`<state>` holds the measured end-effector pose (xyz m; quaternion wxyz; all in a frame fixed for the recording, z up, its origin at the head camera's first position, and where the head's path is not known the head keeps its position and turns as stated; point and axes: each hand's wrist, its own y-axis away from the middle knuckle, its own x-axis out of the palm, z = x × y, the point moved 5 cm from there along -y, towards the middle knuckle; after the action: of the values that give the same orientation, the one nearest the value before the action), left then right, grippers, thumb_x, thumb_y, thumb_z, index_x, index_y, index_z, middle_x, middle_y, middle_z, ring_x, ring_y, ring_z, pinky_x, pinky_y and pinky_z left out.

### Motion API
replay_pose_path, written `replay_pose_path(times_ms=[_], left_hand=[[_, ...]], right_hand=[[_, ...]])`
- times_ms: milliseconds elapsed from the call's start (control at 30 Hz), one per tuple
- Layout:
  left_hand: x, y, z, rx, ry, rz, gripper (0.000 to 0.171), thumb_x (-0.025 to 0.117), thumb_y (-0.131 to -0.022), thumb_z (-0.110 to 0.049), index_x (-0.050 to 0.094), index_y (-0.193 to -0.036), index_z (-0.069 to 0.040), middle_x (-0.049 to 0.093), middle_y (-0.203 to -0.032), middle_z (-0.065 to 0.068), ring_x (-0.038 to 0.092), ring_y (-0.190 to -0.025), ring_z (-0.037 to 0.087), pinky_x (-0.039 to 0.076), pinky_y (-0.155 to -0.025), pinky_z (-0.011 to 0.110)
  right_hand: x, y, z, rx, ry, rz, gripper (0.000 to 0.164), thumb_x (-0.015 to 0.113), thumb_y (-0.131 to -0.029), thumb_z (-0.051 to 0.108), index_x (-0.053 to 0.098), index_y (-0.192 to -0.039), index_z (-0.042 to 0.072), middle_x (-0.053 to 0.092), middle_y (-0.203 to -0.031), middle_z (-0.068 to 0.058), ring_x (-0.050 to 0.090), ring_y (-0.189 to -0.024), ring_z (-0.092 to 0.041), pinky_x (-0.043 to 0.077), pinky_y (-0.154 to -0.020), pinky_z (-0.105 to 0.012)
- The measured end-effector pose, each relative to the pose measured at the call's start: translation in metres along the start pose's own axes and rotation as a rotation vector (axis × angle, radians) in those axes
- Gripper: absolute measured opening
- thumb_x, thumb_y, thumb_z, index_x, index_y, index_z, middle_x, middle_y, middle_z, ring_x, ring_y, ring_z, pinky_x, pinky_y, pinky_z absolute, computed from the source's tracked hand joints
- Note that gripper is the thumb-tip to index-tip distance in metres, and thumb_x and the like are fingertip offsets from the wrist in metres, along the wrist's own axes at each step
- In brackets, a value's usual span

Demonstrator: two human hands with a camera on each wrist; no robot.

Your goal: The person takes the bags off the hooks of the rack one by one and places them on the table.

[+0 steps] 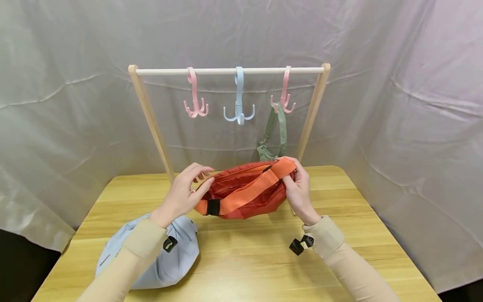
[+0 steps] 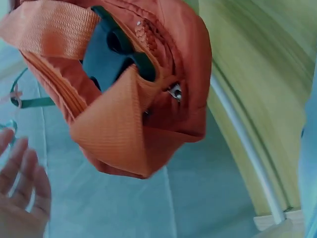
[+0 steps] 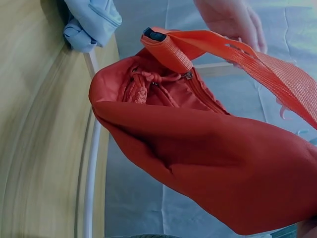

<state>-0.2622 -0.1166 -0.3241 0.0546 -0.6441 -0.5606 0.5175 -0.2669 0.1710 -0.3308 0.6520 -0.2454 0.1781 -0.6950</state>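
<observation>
A red-orange waist bag [image 1: 264,205] is held up above the table, its orange webbing strap [image 1: 245,196] slung across the front. At the strap's left part sits a black buckle [image 1: 213,207], seen larger as a dark buckle [image 2: 109,54] in the left wrist view. My right hand [image 1: 299,184] grips the bag's right end together with the strap. Beside the left end is my left hand [image 1: 185,191], thumb and fingers spread; in the left wrist view its fingers [image 2: 29,173] are apart from the bag. Zippers and a braided pull show in the right wrist view.
A wooden rack with a white rail [image 1: 162,72] stands behind. From it hang a pink hook [image 1: 194,96], a blue hook [image 1: 239,96] and another pink hook [image 1: 285,88] bearing a green bag [image 1: 266,153]. A light blue bag [image 1: 170,264] lies on the table [image 1: 264,268] under my left forearm.
</observation>
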Motion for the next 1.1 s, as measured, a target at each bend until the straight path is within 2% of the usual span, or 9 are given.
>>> replay_pose_path(times_ms=[67, 167, 300, 400, 533, 633, 733, 867, 1100], left_hand=[[-0.001, 0.002, 0.006, -0.077, 0.000, 0.014, 0.033, 0.072, -0.093, -0.018, 0.066, -0.124, -0.011, 0.066, -0.113, 0.003, 0.058, -0.099, 0.015, 0.053, -0.082, 0.041], [0.003, 0.008, 0.016, -0.209, 0.034, 0.108, 0.054, 0.075, -0.091, -0.029, 0.056, -0.139, -0.015, 0.060, -0.133, 0.005, 0.056, -0.116, 0.022, 0.052, -0.093, 0.048], [0.013, 0.019, 0.030, -0.383, 0.151, 0.286, 0.083, 0.078, -0.088, -0.039, 0.034, -0.156, -0.019, 0.046, -0.151, 0.011, 0.054, -0.130, 0.032, 0.052, -0.101, 0.050], [0.018, 0.025, 0.038, -0.447, 0.220, 0.383, 0.095, 0.080, -0.086, -0.039, 0.023, -0.160, -0.020, 0.043, -0.154, 0.014, 0.056, -0.131, 0.035, 0.051, -0.103, 0.051], [0.021, 0.031, 0.042, -0.429, 0.186, 0.448, 0.105, 0.085, -0.080, -0.041, 0.021, -0.160, -0.020, 0.049, -0.151, 0.015, 0.058, -0.129, 0.032, 0.045, -0.106, 0.056], [0.023, 0.033, 0.043, -0.404, 0.173, 0.462, 0.108, 0.089, -0.075, -0.041, 0.024, -0.159, -0.019, 0.054, -0.147, 0.013, 0.061, -0.125, 0.028, 0.046, -0.105, 0.053], [0.026, 0.036, 0.043, -0.366, 0.213, 0.453, 0.105, 0.090, -0.075, -0.037, 0.029, -0.157, -0.017, 0.058, -0.144, 0.011, 0.063, -0.123, 0.026, 0.048, -0.104, 0.047], [0.032, 0.040, 0.044, -0.338, 0.264, 0.436, 0.098, 0.089, -0.076, -0.032, 0.032, -0.155, -0.017, 0.056, -0.146, 0.009, 0.061, -0.127, 0.026, 0.048, -0.106, 0.045], [0.037, 0.048, 0.048, -0.349, 0.265, 0.347, 0.092, 0.089, -0.077, -0.026, 0.037, -0.153, -0.016, 0.058, -0.146, 0.007, 0.057, -0.132, 0.027, 0.044, -0.111, 0.050]], right_hand=[[-0.001, 0.000, 0.000, -0.004, -0.004, -0.005, 0.027, 0.049, -0.100, -0.006, 0.052, -0.125, -0.017, 0.069, -0.111, 0.009, 0.066, -0.102, -0.006, 0.055, -0.086, -0.018], [-0.002, 0.001, -0.001, 0.012, -0.025, -0.012, 0.028, 0.049, -0.100, -0.006, 0.052, -0.125, -0.018, 0.070, -0.111, 0.010, 0.066, -0.104, -0.005, 0.055, -0.088, -0.018], [-0.004, 0.003, -0.004, 0.070, -0.075, -0.024, 0.025, 0.049, -0.101, -0.003, 0.064, -0.120, 0.003, 0.069, -0.113, 0.010, 0.065, -0.107, -0.006, 0.054, -0.091, -0.019], [-0.006, 0.005, -0.007, 0.122, -0.117, -0.040, 0.026, 0.048, -0.103, -0.001, 0.065, -0.120, 0.011, 0.069, -0.115, 0.009, 0.064, -0.108, -0.006, 0.054, -0.092, -0.020], [-0.007, 0.006, -0.008, 0.178, -0.162, -0.055, 0.029, 0.048, -0.104, 0.003, 0.053, -0.131, -0.007, 0.067, -0.117, 0.003, 0.064, -0.106, -0.006, 0.055, -0.092, -0.021], [-0.007, 0.008, -0.008, 0.197, -0.179, -0.056, 0.033, 0.047, -0.105, 0.004, 0.048, -0.134, -0.011, 0.066, -0.117, -0.002, 0.064, -0.104, -0.006, 0.054, -0.091, -0.020], [-0.007, 0.009, -0.007, 0.200, -0.185, -0.062, 0.032, 0.047, -0.105, 0.004, 0.050, -0.133, -0.009, 0.066, -0.116, -0.001, 0.063, -0.103, -0.006, 0.054, -0.091, -0.019], [-0.006, 0.010, -0.008, 0.206, -0.192, -0.069, 0.028, 0.047, -0.105, 0.005, 0.054, -0.131, -0.004, 0.067, -0.114, 0.003, 0.063, -0.103, -0.006, 0.054, -0.091, -0.020], [-0.004, 0.012, -0.011, 0.264, -0.251, -0.041, 0.026, 0.045, -0.106, 0.007, 0.058, -0.128, 0.005, 0.065, -0.115, 0.003, 0.064, -0.103, -0.007, 0.054, -0.091, -0.021]])
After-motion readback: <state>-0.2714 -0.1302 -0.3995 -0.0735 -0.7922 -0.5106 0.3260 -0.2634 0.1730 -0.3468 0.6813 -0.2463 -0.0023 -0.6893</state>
